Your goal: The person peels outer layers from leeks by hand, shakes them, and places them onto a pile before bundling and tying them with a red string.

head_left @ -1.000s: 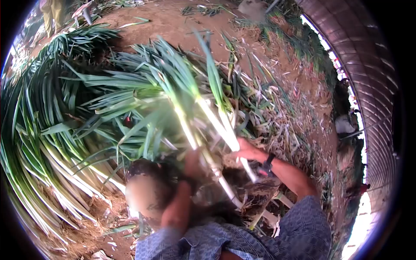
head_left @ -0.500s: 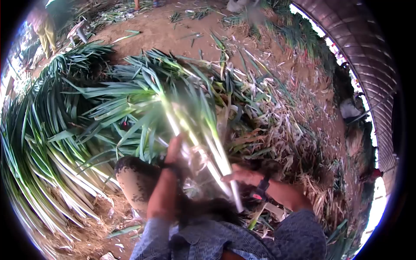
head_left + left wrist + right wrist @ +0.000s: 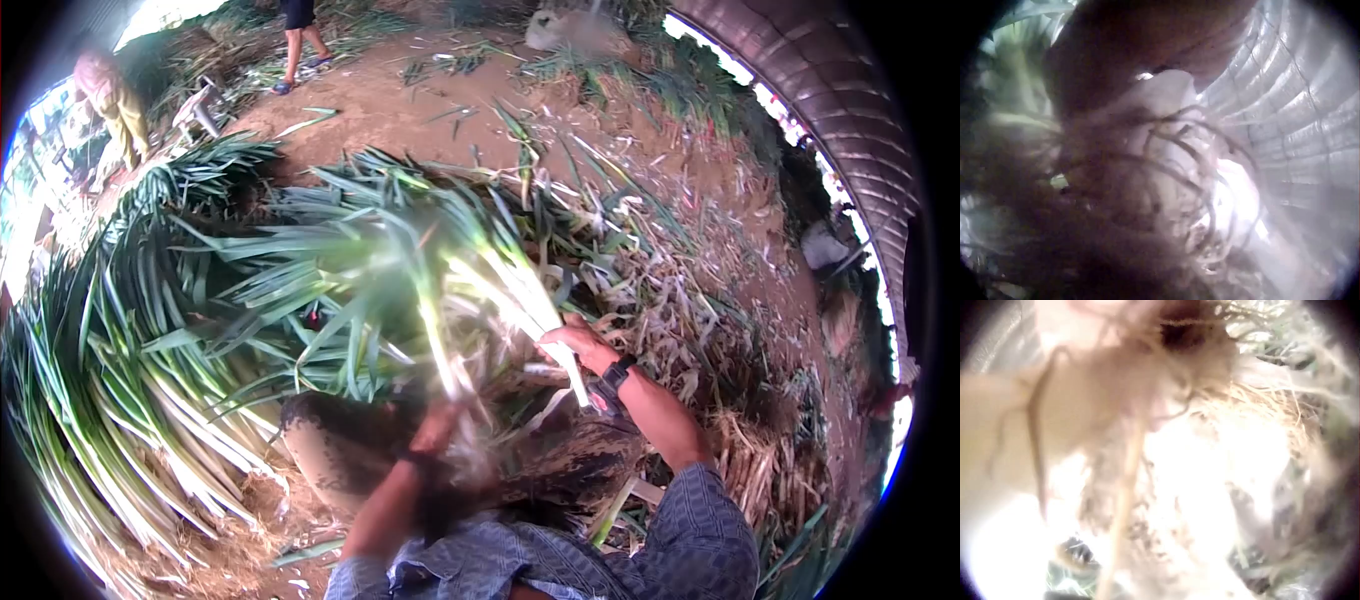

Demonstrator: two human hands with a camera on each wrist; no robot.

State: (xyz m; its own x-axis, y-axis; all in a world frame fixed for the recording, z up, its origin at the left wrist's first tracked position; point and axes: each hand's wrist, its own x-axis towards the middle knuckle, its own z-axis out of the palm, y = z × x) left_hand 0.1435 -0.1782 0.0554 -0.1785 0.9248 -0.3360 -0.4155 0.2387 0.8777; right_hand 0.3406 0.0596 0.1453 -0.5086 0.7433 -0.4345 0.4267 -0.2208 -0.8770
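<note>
In the head view my right hand (image 3: 582, 342) grips long green onions (image 3: 537, 297) by their white stems, the leaves fanned forward and the root ends sticking out below the hand. My left hand (image 3: 436, 426), lower and blurred, holds another green onion (image 3: 438, 335) near its root end, its leaves also pointing forward. Close up in the left wrist view, stringy roots (image 3: 1210, 187) hang beside the dark, blurred hand (image 3: 1141, 44). A pale stem (image 3: 1072, 406) with roots fills part of the overexposed right wrist view.
A large pile of green onions (image 3: 120, 400) lies at the left, and more (image 3: 310, 250) are heaped in front. Dry peeled leaves (image 3: 670, 290) litter the ground at the right. Two people (image 3: 115, 100) (image 3: 294, 45) stand far off near a small stool (image 3: 197, 108).
The hands came close together with the onions half a second ago, then moved apart. The right hand has moved forward and right with its onions; the left has come back toward the body.
</note>
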